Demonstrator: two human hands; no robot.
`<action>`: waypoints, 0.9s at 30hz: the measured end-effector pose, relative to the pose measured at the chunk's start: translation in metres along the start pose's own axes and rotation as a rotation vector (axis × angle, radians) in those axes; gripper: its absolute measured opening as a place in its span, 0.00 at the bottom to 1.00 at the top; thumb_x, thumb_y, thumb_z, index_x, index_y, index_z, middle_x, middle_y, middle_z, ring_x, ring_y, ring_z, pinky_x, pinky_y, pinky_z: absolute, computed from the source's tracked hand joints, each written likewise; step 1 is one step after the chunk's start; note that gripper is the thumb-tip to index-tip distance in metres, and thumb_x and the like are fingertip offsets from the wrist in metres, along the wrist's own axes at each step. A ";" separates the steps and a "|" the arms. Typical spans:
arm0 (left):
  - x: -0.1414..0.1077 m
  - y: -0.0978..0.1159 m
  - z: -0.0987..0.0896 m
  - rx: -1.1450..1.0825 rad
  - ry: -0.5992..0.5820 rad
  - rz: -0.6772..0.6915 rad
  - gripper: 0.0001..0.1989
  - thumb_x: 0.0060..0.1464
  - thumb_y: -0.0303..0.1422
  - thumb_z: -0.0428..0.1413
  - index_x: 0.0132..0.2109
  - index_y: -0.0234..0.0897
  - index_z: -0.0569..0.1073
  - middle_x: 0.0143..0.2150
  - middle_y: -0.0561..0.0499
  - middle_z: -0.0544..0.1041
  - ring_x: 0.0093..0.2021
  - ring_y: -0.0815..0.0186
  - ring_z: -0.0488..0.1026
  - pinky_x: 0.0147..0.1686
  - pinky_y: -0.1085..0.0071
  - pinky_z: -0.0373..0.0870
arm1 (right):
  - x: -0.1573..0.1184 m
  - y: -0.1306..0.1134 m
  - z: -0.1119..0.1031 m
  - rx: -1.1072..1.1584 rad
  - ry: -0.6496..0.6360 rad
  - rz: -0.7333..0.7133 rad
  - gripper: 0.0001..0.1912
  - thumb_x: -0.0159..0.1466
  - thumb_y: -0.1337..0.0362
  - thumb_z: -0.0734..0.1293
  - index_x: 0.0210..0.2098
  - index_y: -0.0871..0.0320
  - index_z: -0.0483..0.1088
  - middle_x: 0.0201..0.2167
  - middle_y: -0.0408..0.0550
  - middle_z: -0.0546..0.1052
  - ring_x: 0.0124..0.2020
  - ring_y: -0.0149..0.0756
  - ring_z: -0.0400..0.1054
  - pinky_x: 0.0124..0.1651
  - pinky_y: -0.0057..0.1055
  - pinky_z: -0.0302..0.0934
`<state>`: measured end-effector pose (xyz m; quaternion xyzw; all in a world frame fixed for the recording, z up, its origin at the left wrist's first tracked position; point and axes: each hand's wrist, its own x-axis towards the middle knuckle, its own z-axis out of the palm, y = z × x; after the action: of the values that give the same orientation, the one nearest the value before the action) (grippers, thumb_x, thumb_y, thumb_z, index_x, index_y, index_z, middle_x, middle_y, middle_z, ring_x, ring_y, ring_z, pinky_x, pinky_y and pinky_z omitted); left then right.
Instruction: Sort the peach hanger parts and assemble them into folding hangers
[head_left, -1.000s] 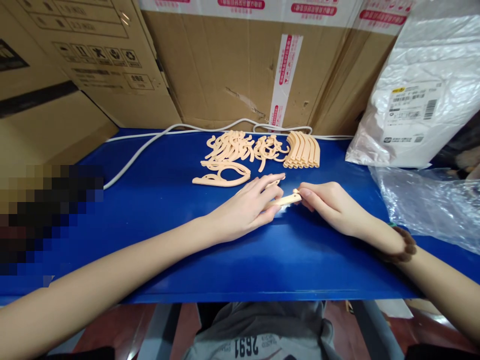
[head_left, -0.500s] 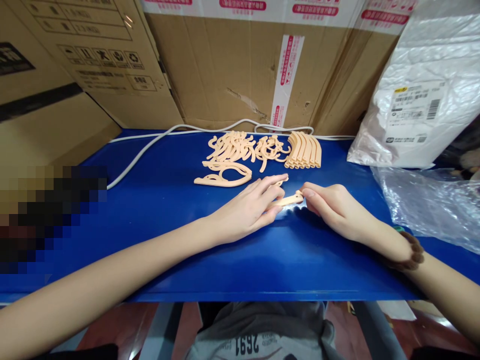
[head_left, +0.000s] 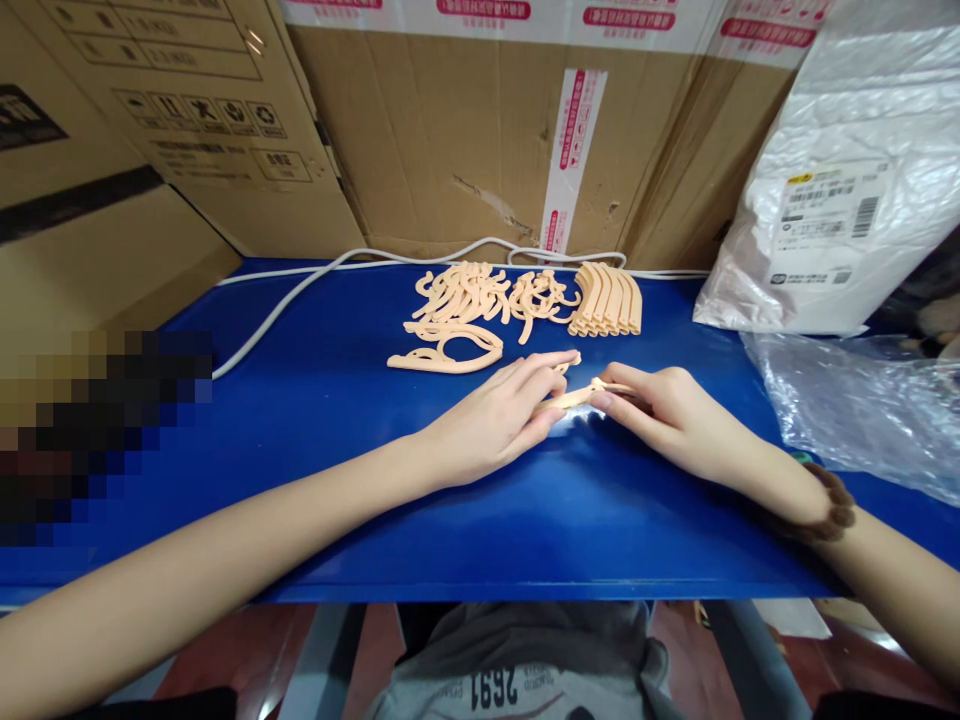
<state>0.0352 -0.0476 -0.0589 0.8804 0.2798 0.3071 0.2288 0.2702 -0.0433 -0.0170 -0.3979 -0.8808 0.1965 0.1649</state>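
Note:
My left hand (head_left: 491, 415) is closed on a beige plastic folding-hanger piece (head_left: 574, 397), low over the blue table. A small knob-like tip shows past its index finger, though the fingers hide much of what is in the hand. My right hand (head_left: 671, 405) pinches the right end of the same hanger piece between thumb and fingers. A thin strip runs under its fingertips; whether that is a separate part I cannot tell. Left of my hands lies a beige hanger (head_left: 472, 367), its two arms joined at the right.
Behind my hands sit a heap of curved beige parts (head_left: 465, 292), a smaller heap of hooks (head_left: 536, 297) and a row of stacked hanger arms (head_left: 609, 300). A white cable (head_left: 296, 305), cardboard boxes (head_left: 450, 140), a white parcel bag (head_left: 817, 240) and clear plastic (head_left: 847, 410) border the table.
My right fingers have shifted and my thumb has slid slightly left, over the end of the hanger piece. A thin strip now shows under the right fingers. My left hand stays nearly still.

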 end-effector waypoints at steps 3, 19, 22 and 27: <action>0.000 0.000 0.000 0.001 0.001 -0.002 0.06 0.69 0.31 0.44 0.49 0.37 0.63 0.67 0.38 0.61 0.69 0.63 0.58 0.67 0.61 0.57 | 0.000 0.000 -0.001 0.002 -0.013 0.010 0.17 0.72 0.53 0.58 0.34 0.57 0.66 0.21 0.38 0.68 0.20 0.28 0.58 0.28 0.27 0.49; 0.000 -0.007 -0.001 0.204 -0.134 0.008 0.16 0.70 0.35 0.42 0.53 0.34 0.70 0.67 0.41 0.63 0.70 0.56 0.55 0.69 0.54 0.53 | -0.004 0.011 0.013 -0.533 0.063 -0.158 0.24 0.75 0.52 0.49 0.36 0.57 0.68 0.26 0.45 0.76 0.23 0.32 0.68 0.25 0.28 0.48; -0.001 -0.008 -0.001 0.215 -0.147 0.005 0.16 0.70 0.36 0.41 0.51 0.33 0.71 0.67 0.42 0.63 0.70 0.56 0.55 0.69 0.54 0.52 | -0.005 0.011 0.014 -0.670 0.129 -0.247 0.23 0.75 0.54 0.50 0.35 0.58 0.68 0.25 0.44 0.75 0.23 0.31 0.69 0.25 0.29 0.47; 0.000 -0.008 -0.002 0.200 -0.137 0.015 0.17 0.70 0.36 0.41 0.48 0.34 0.72 0.67 0.43 0.63 0.69 0.59 0.55 0.69 0.58 0.54 | -0.005 0.010 0.013 -0.813 0.183 -0.319 0.21 0.75 0.56 0.52 0.35 0.58 0.70 0.25 0.44 0.73 0.26 0.31 0.69 0.28 0.31 0.48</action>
<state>0.0312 -0.0412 -0.0625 0.9199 0.2859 0.2184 0.1560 0.2740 -0.0438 -0.0339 -0.3053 -0.9187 -0.2296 0.1004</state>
